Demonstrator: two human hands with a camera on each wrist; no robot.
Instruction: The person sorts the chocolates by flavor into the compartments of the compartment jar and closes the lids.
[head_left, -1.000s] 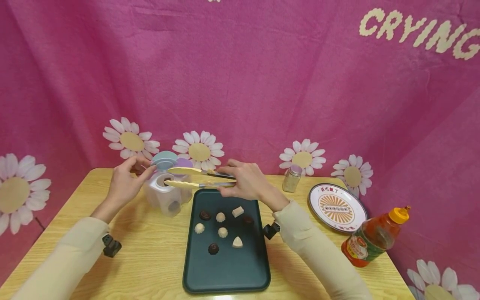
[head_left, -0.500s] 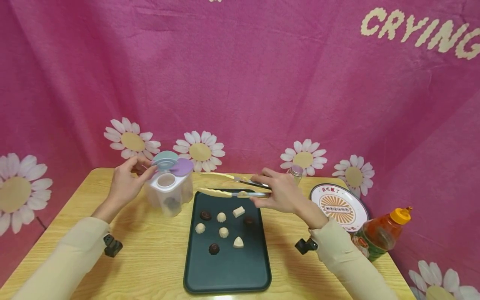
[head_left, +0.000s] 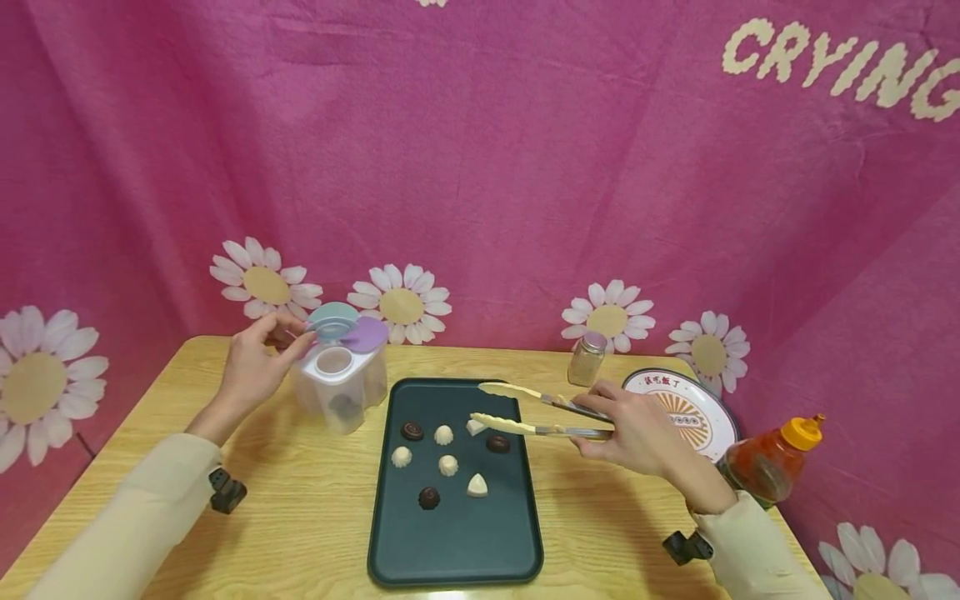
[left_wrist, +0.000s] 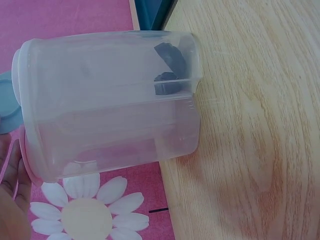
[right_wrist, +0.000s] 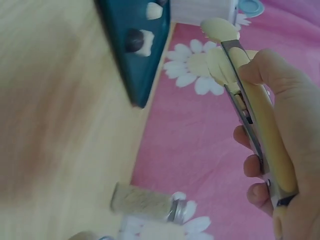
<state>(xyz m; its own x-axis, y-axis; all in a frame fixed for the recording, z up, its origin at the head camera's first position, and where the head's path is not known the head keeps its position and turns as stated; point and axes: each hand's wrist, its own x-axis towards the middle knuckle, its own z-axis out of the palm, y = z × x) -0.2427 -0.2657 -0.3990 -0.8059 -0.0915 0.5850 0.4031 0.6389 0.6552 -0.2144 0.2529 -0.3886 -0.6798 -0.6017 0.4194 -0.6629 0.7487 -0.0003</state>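
Observation:
A clear plastic container (head_left: 341, 385) with opened blue and purple flip lids stands left of a dark green tray (head_left: 454, 533); dark chocolates (left_wrist: 169, 70) lie inside it. My left hand (head_left: 253, 363) holds a lid at the container's top left. Several white and dark chocolates (head_left: 447, 464) sit on the tray. My right hand (head_left: 637, 431) grips cream-tipped metal tongs (head_left: 525, 410), whose parted tips hover empty over the tray's right upper part, near a white chocolate (head_left: 474, 427). The right wrist view shows the tongs (right_wrist: 250, 100) in my fingers.
A small spice jar (head_left: 585, 358) stands behind the tray. A patterned plate (head_left: 686, 408) lies at the right, with an orange sauce bottle (head_left: 761, 462) beyond it near the table's right edge. Pink flowered cloth hangs behind the wooden table (head_left: 285, 517).
My right hand has drawn the tongs away from the container's opening, rightward and down over the tray. The left hand and container have stayed put.

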